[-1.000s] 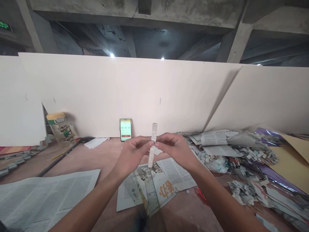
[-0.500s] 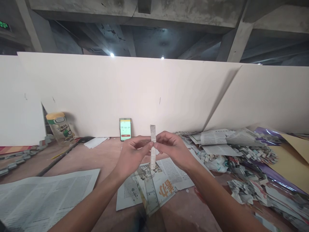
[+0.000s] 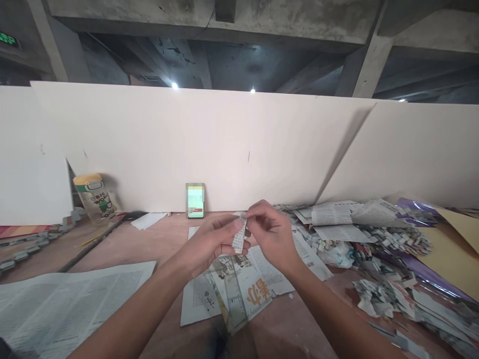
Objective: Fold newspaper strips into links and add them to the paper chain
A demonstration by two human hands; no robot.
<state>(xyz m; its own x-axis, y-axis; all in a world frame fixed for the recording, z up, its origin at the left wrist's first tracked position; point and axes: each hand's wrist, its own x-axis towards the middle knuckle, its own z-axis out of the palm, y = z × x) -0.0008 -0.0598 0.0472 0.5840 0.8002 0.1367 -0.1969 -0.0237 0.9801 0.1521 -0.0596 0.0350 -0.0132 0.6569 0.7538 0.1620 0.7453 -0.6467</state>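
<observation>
Head cam's got a good angle on this, and from where I'm standing it matches: both hands are up over the middle of the counter [image 3: 299, 326], working on one little printed paper strip [image 3: 238, 242]. Left hand [image 3: 207, 244] has it pinched, thumb on top and fingers underneath, while the right hand [image 3: 274, 232] is pinching at the far end with thumb and fingertips, so part of that end is hidden. The strip's near end sticks out, tilted a bit. Right below them there's a clear ruler [image 3: 235, 299] lying on a printed sheet with big orange characters [image 3: 258, 293]. Big newspaper [image 3: 75, 304] on the near left, phone [image 3: 195, 202] propped at the far side against a white panel [image 3: 209, 139], and a yellow-lidded bottle [image 3: 93, 197] on the far left. Over on the right it's honestly a mess: paper scraps [image 3: 374, 296], a plastic bag [image 3: 339, 255], and folded newsprint [image 3: 331, 215] farther back.
</observation>
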